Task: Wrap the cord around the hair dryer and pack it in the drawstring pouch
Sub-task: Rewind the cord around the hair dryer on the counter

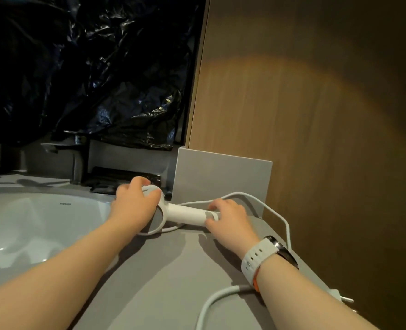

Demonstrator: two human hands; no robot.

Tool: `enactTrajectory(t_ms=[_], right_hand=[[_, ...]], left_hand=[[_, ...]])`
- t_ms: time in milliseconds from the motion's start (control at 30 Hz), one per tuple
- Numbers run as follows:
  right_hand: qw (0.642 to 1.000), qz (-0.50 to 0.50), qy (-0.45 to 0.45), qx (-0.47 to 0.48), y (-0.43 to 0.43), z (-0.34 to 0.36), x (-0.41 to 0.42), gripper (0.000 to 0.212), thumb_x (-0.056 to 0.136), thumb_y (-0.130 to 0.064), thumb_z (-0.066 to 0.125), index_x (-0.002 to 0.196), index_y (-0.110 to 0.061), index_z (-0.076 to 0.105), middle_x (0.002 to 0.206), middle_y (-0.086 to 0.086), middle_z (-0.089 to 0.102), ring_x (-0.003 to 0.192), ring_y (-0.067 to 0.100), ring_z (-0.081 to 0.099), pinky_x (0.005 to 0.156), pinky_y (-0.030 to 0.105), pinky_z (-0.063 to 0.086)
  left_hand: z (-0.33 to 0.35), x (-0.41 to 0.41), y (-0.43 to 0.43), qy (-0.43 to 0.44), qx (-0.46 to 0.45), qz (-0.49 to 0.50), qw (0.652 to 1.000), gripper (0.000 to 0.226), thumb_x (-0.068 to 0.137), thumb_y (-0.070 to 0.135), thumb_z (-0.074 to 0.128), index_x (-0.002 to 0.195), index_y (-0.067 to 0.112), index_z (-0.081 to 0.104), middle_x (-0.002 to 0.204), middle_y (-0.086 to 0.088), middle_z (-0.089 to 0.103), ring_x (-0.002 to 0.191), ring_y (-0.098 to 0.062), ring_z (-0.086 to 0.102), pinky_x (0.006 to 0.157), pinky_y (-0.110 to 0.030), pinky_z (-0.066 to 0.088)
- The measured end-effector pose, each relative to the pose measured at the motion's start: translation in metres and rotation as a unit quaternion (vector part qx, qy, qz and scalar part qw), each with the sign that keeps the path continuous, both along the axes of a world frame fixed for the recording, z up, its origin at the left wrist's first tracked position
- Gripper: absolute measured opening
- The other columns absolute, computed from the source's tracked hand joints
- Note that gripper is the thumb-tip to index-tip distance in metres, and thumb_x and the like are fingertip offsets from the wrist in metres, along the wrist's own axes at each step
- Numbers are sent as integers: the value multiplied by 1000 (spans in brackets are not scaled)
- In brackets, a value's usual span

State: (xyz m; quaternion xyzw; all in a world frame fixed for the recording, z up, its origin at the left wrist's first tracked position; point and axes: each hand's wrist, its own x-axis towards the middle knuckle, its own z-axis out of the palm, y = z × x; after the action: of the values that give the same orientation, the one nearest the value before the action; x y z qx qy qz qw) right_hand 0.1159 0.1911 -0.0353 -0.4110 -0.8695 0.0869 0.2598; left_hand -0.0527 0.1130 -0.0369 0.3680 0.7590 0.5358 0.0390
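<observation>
A white plastic hair dryer [187, 213] lies on its side on the grey matt surface [173, 270], its handle running from the left fingers to the right ones. The left hand [135, 206] is cupped over the dryer's round head, with fingers [140, 181] curled over the top and thumb pressed against the near side, so it holds the head firmly. The right hand [228, 220] closes round the far end of the handle, its fingers [215, 206] bent over the top and the thumb tucked beneath.

The white rubber cord [286, 225] is not wrapped. It rises in a loose arc just beyond the right fingers, drops along the wall to the right of that hand, passes behind the wrist, and reappears as a curve on the surface nearer the person than either hand. Another short loop of it lies just below the left fingers, under the dryer's head. The white plug [340, 297] rests at the surface's edge, well behind the right fingers, beside the forearm.

A white-strapped wristwatch [259, 258] sits on the right wrist. A white ceramic sink basin [30, 222] is to the left of the left fingers. A pale grey square panel [221, 177] stands upright just beyond both hands against the brown wooden wall [316, 115]. Crumpled black plastic sheeting [78, 67] hangs far beyond the left fingers, above a metal tap [75, 158]. A dark flat thing [125, 176] lies just past the left fingertips; I cannot tell what it is.
</observation>
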Motion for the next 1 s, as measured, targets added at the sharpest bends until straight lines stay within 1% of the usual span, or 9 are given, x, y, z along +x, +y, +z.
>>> enactTrajectory(t_ms=[200,333,433,567,667,700,767,867,1000], right_hand=[[993,-14,-107,50,6,-12,-6,39,89,-29,50,127,-28,42,129,2,44,119,28,36,97,41,31],[994,15,-105,25,3,-13,-5,35,89,-27,52,124,-27,46,123,3,45,116,28,42,96,44,36],[997,19,-61,39,-1,-11,-2,34,87,-27,57,120,-29,49,119,0,47,113,26,46,94,45,40],[992,17,28,123,-6,-3,4,33,88,-30,57,119,-34,49,114,-4,47,109,20,44,93,41,38],[981,31,77,173,-9,4,7,31,88,-33,58,118,-36,48,112,-7,45,107,15,42,89,36,32],[977,41,88,188,-10,6,8,31,88,-33,58,117,-37,48,111,-8,45,107,13,41,89,35,30],[969,64,111,213,-11,8,10,32,87,-31,60,117,-38,50,111,-10,45,106,10,39,92,34,27],[961,71,161,215,-11,11,13,36,85,-24,65,118,-34,54,113,-9,48,107,9,36,97,32,22],[959,-16,239,151,-12,16,13,39,81,-12,62,113,-28,47,116,-9,38,111,10,32,97,28,25]], left_hand=[[7,-4,-5,-153,6,-69,986,39,88,32,56,124,19,45,93,0,49,80,-17,49,57,-28,35],[12,1,-16,-200,51,-84,975,35,85,20,63,116,21,47,102,-6,53,79,-21,53,54,-27,38],[15,6,-25,-201,77,-96,972,45,81,16,68,119,23,46,99,-5,54,83,-26,57,59,-30,44],[26,7,-37,-220,152,-113,957,56,80,16,69,129,21,43,99,-4,58,95,-21,56,86,-40,48],[37,10,-50,-286,200,-139,927,47,86,23,63,127,8,47,118,-18,57,80,-21,58,63,-32,47],[40,12,-55,-310,195,-157,917,42,85,28,63,120,7,52,114,-19,60,78,-23,59,60,-33,47],[44,17,-61,-348,155,-196,903,42,74,39,67,106,15,56,96,-15,66,75,-26,62,60,-36,49],[42,27,-62,-351,117,-222,902,56,55,41,68,103,16,55,88,-14,67,72,-28,64,61,-38,52],[33,36,-52,-370,160,-206,892,42,73,34,66,111,18,53,91,-11,64,74,-28,62,61,-36,51]])
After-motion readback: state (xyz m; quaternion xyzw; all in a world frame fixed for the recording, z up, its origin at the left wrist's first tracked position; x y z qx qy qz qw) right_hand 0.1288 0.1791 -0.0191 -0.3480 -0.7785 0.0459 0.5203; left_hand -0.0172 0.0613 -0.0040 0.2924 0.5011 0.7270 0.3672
